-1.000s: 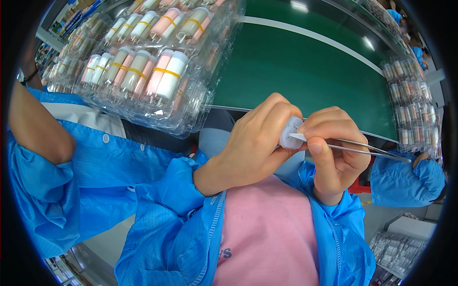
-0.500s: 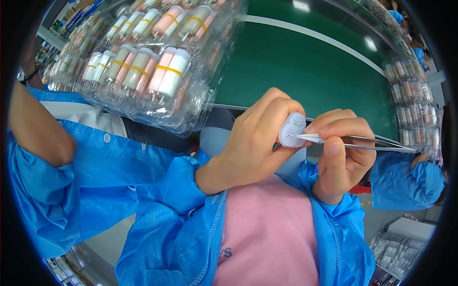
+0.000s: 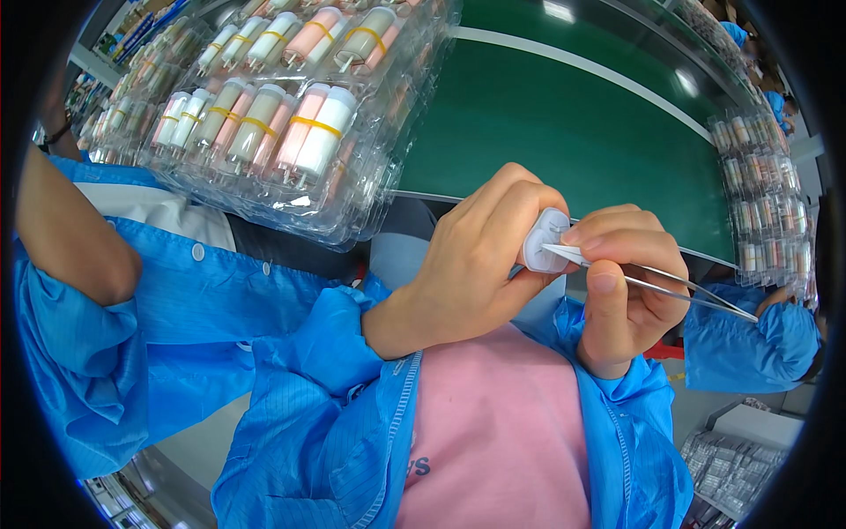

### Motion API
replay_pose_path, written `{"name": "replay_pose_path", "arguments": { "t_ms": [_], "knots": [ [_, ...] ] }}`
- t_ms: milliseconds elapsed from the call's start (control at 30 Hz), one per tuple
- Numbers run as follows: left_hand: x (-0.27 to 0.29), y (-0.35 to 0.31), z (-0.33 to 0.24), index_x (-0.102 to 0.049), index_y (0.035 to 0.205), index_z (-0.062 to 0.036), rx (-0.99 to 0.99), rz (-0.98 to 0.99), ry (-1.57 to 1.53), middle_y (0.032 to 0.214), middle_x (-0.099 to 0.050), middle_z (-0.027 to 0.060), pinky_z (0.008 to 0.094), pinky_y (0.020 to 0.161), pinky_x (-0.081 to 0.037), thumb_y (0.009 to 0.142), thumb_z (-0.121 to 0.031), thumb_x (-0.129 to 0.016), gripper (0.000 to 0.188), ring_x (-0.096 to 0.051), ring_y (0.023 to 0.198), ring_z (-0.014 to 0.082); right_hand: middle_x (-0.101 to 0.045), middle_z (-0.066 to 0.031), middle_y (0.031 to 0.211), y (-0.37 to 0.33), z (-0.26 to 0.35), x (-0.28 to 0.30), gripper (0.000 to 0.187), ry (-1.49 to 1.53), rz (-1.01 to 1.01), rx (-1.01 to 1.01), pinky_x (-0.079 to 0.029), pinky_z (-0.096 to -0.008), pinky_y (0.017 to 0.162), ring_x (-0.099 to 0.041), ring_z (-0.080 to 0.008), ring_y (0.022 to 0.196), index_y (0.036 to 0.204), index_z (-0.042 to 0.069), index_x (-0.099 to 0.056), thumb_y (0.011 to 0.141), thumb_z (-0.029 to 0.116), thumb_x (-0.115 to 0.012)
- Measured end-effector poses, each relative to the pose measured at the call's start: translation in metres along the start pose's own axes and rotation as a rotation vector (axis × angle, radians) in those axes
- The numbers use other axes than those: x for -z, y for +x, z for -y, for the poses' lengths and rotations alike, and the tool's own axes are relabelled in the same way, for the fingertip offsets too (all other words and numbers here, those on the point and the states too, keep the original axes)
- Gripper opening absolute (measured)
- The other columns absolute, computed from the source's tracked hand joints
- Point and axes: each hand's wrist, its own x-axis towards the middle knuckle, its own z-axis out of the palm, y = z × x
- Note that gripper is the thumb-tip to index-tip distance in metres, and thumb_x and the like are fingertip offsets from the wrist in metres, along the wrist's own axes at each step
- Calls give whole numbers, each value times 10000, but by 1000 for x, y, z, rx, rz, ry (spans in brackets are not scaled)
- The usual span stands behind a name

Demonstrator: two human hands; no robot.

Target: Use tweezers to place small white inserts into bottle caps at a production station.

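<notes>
My left hand (image 3: 480, 256) is closed around a white piece (image 3: 544, 241), whose rounded, recessed end faces right; most of its body is hidden by my palm. In my right hand (image 3: 630, 282) a pair of metal tweezers (image 3: 670, 280) is pinched between thumb and fingers. The pale tips of the tweezers reach into the recess of the white piece. Whether they grip something small there is too fine to make out. Both hands are raised near the edge of the green work surface, in front of my chest.
A stack of clear plastic trays (image 3: 370, 189) at the left holds pink, white and grey tubes (image 3: 326, 132) in yellow bands. The green surface (image 3: 546, 132) has a white line. More filled trays (image 3: 762, 203) stand right. Blue-sleeved co-workers' arms (image 3: 75, 229) flank me on both sides.
The tweezers have tilted, their rear end now lower, and their arms look wider apart. My left hand has turned the white piece slightly, and it sits a little further right.
</notes>
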Motion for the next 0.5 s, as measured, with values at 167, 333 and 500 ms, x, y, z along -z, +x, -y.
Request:
{"name": "replay_pose_path", "arguments": {
  "t_ms": [167,333,500],
  "knots": [
    [-1,0,2,-533,979,6,-27,-5,10,904,-527,138,324,632,-459,618,42,-660,384,-560,763,266,-662,-116,780,1,0,1,129,-64,23,53,-495,-309,618,-631,-236,698,839,-29,-633,726,-15,-693],
    [-1,1,1,-531,973,7,-32,1,27,901,-526,141,328,619,-459,638,32,-654,358,-557,756,273,-658,-107,759,4,-3,2,138,-106,46,123,-497,-319,603,-634,-247,680,823,-25,-628,711,-11,-708],
    [-4,2,0,-532,966,7,-32,-24,63,890,-529,145,338,608,-461,645,15,-668,348,-559,745,289,-645,-125,739,6,-5,3,121,-88,44,134,-478,-298,571,-616,-229,650,815,-31,-625,717,-17,-696]
  ]
}}
